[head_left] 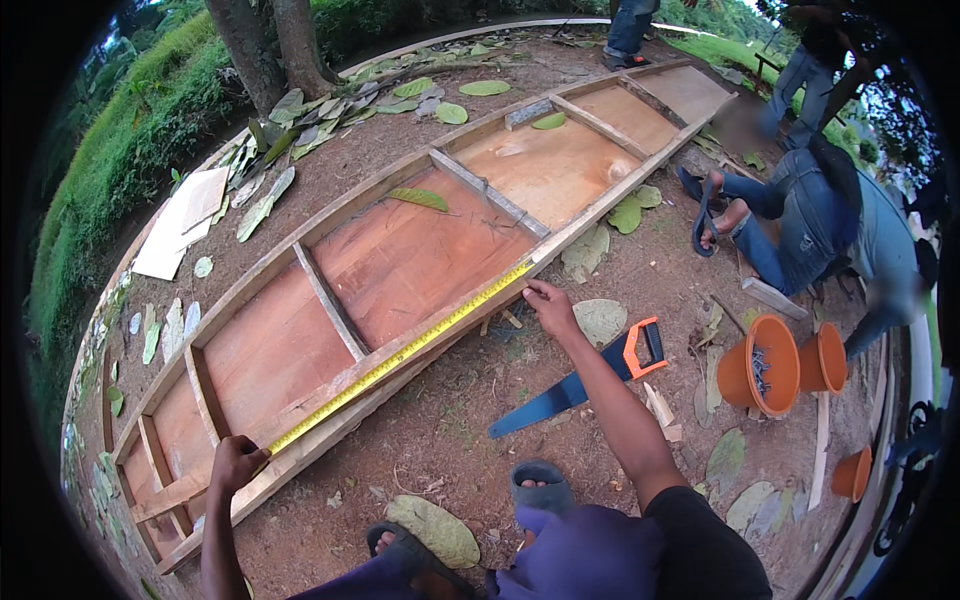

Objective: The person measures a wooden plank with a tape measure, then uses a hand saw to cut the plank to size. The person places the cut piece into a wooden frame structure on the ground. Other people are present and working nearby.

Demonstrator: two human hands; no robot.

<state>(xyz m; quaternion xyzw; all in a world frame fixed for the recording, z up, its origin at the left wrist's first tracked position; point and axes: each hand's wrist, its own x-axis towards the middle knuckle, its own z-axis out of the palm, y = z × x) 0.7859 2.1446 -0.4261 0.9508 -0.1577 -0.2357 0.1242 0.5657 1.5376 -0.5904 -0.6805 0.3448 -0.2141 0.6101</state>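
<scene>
A yellow tape measure (400, 358) is stretched along the near wooden rail of a long frame (332, 305) with crossbars and reddish-brown panels. My left hand (238, 463) is closed on the tape's near-left end, by the rail. At the other end, my right hand (552, 308) has its fingers curled together against the rail's near edge, just below the tape. What those fingers hold, if anything, is too small to tell. On the ground beside my right forearm lies a hand saw (545, 405) with a dark blade and an orange-and-black handle.
Orange-brown buckets (738, 365) stand at the right, one holding nails or screws. A person (805, 210) in jeans crouches beyond them; others stand at the back. Pale sheets (180, 225) lie beyond the frame, near tree trunks (270, 55). Large leaves and wood scraps (660, 410) litter the dirt.
</scene>
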